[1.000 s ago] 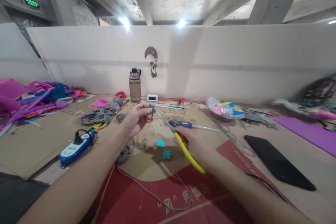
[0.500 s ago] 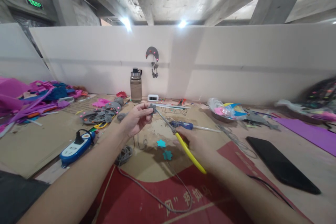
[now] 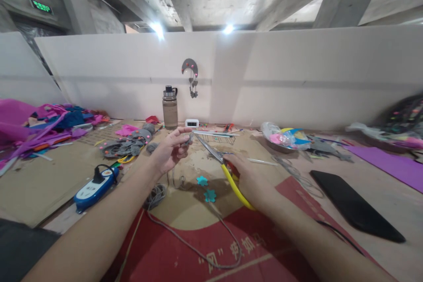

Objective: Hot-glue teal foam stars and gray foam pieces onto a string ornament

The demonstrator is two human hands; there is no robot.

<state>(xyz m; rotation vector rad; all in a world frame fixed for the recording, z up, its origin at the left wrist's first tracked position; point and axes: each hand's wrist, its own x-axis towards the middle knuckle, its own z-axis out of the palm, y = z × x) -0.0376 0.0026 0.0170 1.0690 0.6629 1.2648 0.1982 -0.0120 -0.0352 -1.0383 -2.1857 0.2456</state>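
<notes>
Between the thumb and fingers of my left hand [image 3: 173,152] is a small piece of grey felt [image 3: 189,140], partly covered by the fingertips. My right hand [image 3: 249,176] grips a pair of scissors [image 3: 233,187] with yellow handles. Their blades point up and left, with the tips just right of the felt and apart from it. Two turquoise flower-shaped pieces [image 3: 210,195] lie on the cardboard below the hands. Grey cord [image 3: 157,194] is coiled under my left wrist, and a strand loops across the red printed area. Behind my right hand, a screwdriver [image 3: 262,161] is partly hidden.
A blue and white power strip [image 3: 95,189] lies at left, near grey felt pieces [image 3: 127,143] and purple scraps [image 3: 49,119]. A water bottle [image 3: 170,109] stands by the wall. At right are a black phone-like slab [image 3: 355,205], a filled bowl [image 3: 286,139] and a purple sheet [image 3: 386,165].
The scissors' tips have come away from the grey felt, and the blades have shifted slightly right and down. My left hand has turned the felt a little between its fingers.
</notes>
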